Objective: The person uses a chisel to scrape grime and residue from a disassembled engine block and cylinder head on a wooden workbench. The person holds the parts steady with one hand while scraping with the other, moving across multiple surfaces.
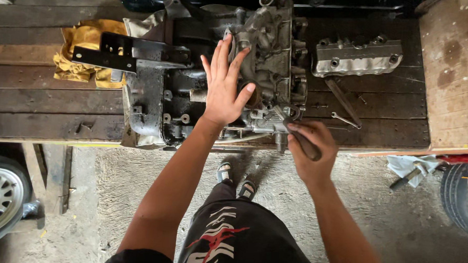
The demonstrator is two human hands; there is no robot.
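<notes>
A greasy engine block (268,59) with a black housing (162,97) lies on a dark wooden workbench (46,102). My left hand (224,86) rests flat on the engine, fingers spread and holding nothing. My right hand (309,150) is at the engine's near edge, closed around the dark handle of a tool (302,141) whose tip meets the engine's lower right corner.
A silver valve cover (357,58) lies to the right of the engine, with a wrench (345,119) and a flat bar (341,98) below it. Yellow cloth (82,51) sits at left under a black bracket (116,55). Wheels stand on the floor at both sides.
</notes>
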